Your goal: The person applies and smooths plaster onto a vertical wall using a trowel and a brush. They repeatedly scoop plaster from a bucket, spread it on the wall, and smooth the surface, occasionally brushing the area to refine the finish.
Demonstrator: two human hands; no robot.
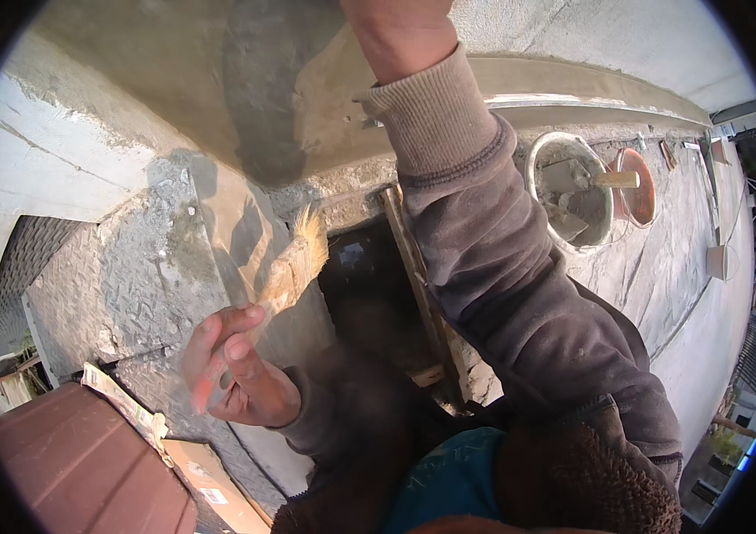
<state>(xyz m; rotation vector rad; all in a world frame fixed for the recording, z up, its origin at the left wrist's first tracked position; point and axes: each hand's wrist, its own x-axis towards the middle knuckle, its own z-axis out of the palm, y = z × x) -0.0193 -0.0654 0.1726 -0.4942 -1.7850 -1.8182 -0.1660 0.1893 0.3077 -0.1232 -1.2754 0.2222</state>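
My left hand (244, 369) is closed round the handle of a flat paintbrush (287, 271). Its pale bristles point up and away, and its ferrule is caked with mortar. The brush is in front of a smooth grey-brown strip of wall and does not clearly touch it. Up at the top edge, my right hand (400, 31) reaches against the damp plastered surface (325, 84). Only its wrist and lower part show; the fingers are cut off by the frame, so what they hold is hidden.
A pail of grey mortar (534, 182) stands at right, a wooden tool handle (617, 180) across its rim. Beside it is an orange bucket (641, 182). A dark opening (365, 285) with a wooden plank (422, 294) lies below me. Brown metal sheeting (84, 467) and cardboard (213, 476) are lower left.
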